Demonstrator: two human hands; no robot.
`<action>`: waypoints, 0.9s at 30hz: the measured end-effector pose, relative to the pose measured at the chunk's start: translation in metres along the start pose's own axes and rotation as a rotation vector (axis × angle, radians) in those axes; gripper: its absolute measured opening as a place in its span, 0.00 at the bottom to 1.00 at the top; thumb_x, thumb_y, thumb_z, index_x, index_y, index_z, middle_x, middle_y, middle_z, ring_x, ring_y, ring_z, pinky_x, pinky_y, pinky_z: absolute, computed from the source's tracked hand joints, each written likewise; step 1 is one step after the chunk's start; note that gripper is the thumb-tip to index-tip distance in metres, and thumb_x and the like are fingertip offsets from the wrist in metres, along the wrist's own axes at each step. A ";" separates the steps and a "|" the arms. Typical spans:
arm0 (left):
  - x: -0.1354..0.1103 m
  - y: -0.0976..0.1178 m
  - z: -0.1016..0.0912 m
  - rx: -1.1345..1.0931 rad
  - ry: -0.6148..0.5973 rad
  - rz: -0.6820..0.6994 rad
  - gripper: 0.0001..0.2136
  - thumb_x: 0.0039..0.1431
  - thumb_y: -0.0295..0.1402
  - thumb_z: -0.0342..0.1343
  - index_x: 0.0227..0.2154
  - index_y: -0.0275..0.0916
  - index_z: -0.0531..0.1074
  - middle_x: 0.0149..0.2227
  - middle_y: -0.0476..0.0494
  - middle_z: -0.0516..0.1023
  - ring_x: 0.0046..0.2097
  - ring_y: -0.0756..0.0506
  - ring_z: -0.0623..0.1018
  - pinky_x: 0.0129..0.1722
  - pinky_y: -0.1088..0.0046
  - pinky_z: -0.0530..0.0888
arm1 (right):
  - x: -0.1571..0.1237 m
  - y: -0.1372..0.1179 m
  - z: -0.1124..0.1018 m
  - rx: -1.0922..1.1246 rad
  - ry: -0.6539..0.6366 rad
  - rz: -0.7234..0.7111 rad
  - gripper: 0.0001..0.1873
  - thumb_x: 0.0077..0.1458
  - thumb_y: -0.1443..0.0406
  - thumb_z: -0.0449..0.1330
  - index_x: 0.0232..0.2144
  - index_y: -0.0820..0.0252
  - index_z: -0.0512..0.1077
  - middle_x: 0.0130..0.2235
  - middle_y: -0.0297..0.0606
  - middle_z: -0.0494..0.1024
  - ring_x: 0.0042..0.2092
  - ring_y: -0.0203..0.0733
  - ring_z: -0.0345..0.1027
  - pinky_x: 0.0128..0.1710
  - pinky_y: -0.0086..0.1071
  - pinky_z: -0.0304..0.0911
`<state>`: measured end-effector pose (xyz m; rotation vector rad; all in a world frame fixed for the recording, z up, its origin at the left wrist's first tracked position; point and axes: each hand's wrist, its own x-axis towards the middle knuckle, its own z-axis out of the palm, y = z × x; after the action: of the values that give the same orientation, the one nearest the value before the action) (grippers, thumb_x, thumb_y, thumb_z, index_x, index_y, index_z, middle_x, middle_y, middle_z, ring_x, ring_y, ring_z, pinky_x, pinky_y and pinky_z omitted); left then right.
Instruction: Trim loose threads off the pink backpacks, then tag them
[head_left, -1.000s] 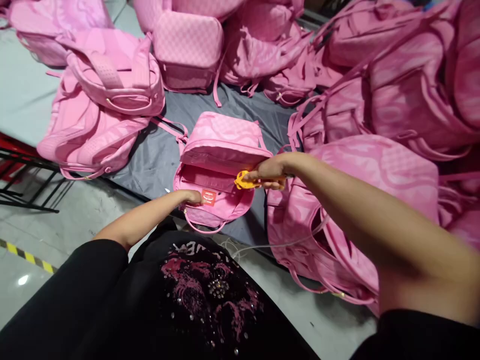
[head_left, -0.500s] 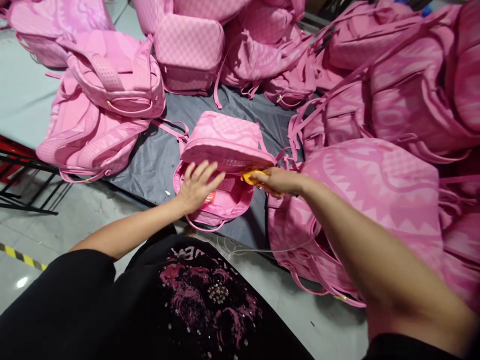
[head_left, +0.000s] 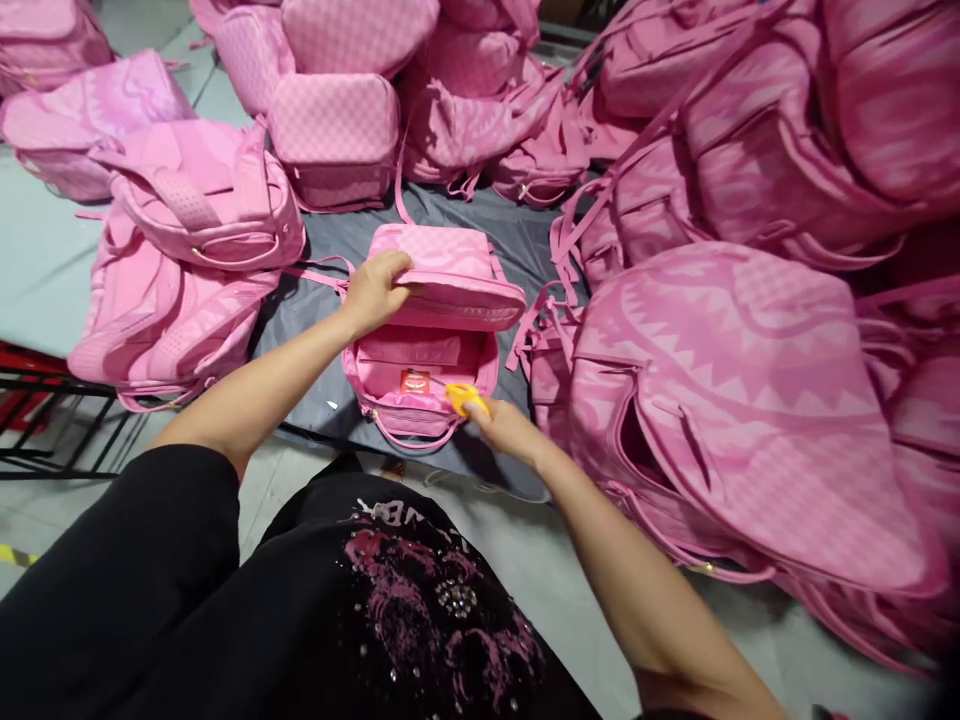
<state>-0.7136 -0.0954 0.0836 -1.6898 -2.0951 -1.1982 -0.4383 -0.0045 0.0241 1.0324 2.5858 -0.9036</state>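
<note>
A small pink backpack [head_left: 442, 262] lies open on the dark grey cloth [head_left: 319, 325] in front of me. Its inside shows a red label [head_left: 415, 381]. My left hand [head_left: 377, 288] grips the left edge of the raised top flap, fingers closed on it. My right hand [head_left: 501, 424] sits at the bag's near right corner and is closed on a small yellow tool [head_left: 463, 398], which touches the bag's rim.
Pink backpacks are heaped all round: a large one [head_left: 742, 400] right beside my right arm, more at the left [head_left: 202, 200] and along the back [head_left: 337, 120]. A black metal frame [head_left: 52, 440] stands at the lower left, over a pale floor.
My left hand rose from the bag's inside to grip the top flap's left edge. My right hand carried the yellow tool down from the flap's right side to the near rim.
</note>
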 end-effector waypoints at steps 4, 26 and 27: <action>0.003 -0.008 -0.002 -0.019 0.013 -0.018 0.05 0.57 0.32 0.57 0.29 0.37 0.70 0.33 0.44 0.75 0.37 0.47 0.72 0.38 0.71 0.66 | -0.009 0.018 -0.028 -0.294 0.028 0.214 0.23 0.64 0.52 0.50 0.44 0.65 0.74 0.41 0.53 0.79 0.44 0.51 0.73 0.41 0.35 0.62; -0.086 -0.067 -0.002 -0.527 -0.311 -1.123 0.39 0.49 0.60 0.57 0.63 0.59 0.53 0.63 0.52 0.67 0.66 0.36 0.64 0.60 0.46 0.65 | 0.027 0.037 0.019 0.985 0.579 0.333 0.07 0.58 0.58 0.54 0.32 0.54 0.62 0.24 0.32 0.72 0.29 0.42 0.72 0.30 0.34 0.69; -0.093 -0.071 0.013 -0.606 -0.329 -1.170 0.39 0.50 0.57 0.59 0.63 0.54 0.55 0.61 0.47 0.71 0.63 0.36 0.67 0.58 0.49 0.69 | 0.041 0.030 0.021 0.964 0.579 0.286 0.08 0.58 0.57 0.54 0.32 0.54 0.64 0.24 0.33 0.73 0.31 0.43 0.73 0.30 0.34 0.69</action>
<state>-0.7417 -0.1559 -0.0132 -0.6563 -3.3283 -2.0971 -0.4487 0.0222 -0.0225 2.0847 2.2073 -2.0914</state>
